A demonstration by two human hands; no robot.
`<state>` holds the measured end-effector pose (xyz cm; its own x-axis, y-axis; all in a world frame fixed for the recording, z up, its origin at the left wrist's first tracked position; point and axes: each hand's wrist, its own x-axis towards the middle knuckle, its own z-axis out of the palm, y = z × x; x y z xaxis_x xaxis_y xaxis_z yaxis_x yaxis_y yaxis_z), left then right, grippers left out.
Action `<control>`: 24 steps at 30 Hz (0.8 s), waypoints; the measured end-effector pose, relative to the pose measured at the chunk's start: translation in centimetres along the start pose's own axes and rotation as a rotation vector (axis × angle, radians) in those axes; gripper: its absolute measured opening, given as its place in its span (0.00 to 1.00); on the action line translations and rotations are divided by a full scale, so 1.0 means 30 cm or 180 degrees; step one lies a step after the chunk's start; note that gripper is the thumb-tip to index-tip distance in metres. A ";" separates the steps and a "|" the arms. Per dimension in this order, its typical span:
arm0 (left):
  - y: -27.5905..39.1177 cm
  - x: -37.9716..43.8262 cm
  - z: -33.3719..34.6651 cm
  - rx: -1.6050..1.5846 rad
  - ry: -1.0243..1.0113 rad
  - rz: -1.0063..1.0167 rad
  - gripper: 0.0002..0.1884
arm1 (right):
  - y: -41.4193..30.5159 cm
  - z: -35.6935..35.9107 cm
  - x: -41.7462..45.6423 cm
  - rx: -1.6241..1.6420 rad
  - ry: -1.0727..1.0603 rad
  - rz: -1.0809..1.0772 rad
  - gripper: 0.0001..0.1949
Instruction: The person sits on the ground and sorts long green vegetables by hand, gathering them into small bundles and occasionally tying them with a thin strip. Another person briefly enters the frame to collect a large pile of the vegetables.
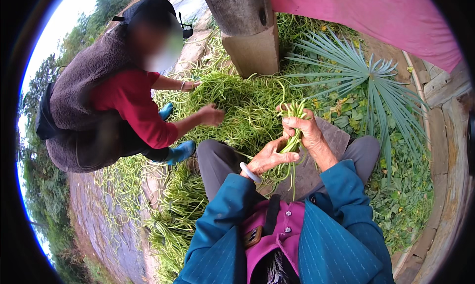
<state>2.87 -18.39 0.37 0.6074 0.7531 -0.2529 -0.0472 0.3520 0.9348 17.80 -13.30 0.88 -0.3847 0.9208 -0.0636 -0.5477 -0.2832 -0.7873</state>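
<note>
Both my hands hold one bunch of long green stems above my lap. My right hand grips its upper part, thumb across the stems, with their ends sticking out above the fist. My left hand, below and to the left, with a pale bangle on the wrist, closes round the lower part. Loose stem ends hang down beneath. A large heap of similar stems lies on the ground beyond my knees. More stems lie in a pile to the left of my leg.
A co-worker bends at the left, hands at the heap. A wooden post on a stone base stands ahead. A fan palm leaf lies over green leaves at the right. A stone slab is between my knees; pink cloth hangs at the upper right.
</note>
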 end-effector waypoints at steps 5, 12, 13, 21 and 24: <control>-0.019 -0.006 -0.005 -0.0029 0.0089 0.0305 0.40 | -0.028 0.020 -0.009 -0.0038 -0.0138 0.0090 0.17; 0.016 0.041 -0.136 -0.0838 0.0834 0.0514 0.32 | -0.018 -0.020 -0.010 0.0205 -0.0325 0.0609 0.12; 0.040 0.059 -0.149 -0.0804 0.1009 0.0432 0.30 | -0.014 -0.020 -0.009 0.0217 -0.0411 0.0699 0.11; 0.105 0.087 -0.178 -0.0505 0.1306 0.0767 0.11 | 0.012 -0.030 0.000 0.0218 -0.0174 0.0721 0.10; 0.112 0.088 -0.189 -0.0856 0.1518 0.0923 0.10 | 0.010 -0.019 0.000 0.0006 -0.0158 0.0748 0.15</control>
<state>-0.18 -12.06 1.44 0.1215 0.9827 -0.1397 -0.3931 0.1768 0.9023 18.06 -13.23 0.28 -0.5379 0.8152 -0.2146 -0.4402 -0.4888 -0.7532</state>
